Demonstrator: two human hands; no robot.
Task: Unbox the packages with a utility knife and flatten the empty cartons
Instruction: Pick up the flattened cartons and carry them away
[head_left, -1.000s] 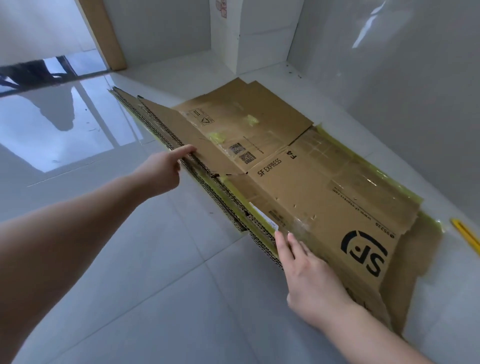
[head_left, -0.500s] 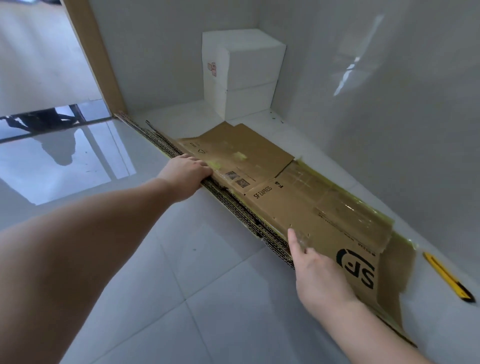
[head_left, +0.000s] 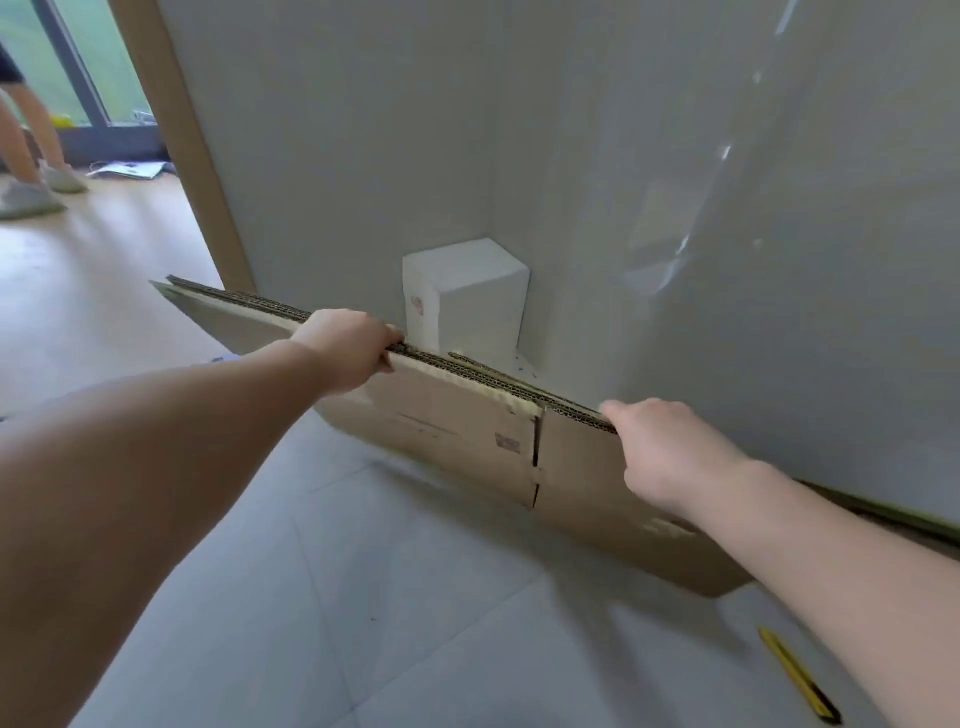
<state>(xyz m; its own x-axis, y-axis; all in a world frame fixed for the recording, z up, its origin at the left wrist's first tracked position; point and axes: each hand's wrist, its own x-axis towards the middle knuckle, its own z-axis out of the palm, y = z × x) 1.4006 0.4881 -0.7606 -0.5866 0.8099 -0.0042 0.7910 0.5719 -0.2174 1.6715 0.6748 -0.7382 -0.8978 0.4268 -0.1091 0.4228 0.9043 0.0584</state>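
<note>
In the head view, the only view there is, the flattened cartons (head_left: 467, 431) stand on edge on the floor (head_left: 322, 597), tilted, their long upper edge running from the door frame (head_left: 171, 130) down past the white box (head_left: 467, 296) that sits in the corner behind them. The left hand (head_left: 348, 353) grips that upper edge just in front of the white box, fingers curled over the top and thumb on the near face; the right hand (head_left: 670, 452) is further along the same edge, nearer the wall (head_left: 779, 260), its thumb lying along the corrugated rim, but whether its fingers wrap behind cannot be told. The likeliest trouble is the sheets sliding apart: several layers are held only at the top, so a loose pinch could let an inner sheet drop or fan out, and the split seam on the near face may fold under the weight. The lower edge could also skid on the glossy tile. The knife (head_left: 800, 675) lies on the floor on the near side of the cartons, below the right forearm, where a step back could land on it. Count: one stack of cartons, with at least three corrugated edges showing, one white box, one knife, two hands, and one bystander's legs (head_left: 26, 130) beyond the door frame.
</note>
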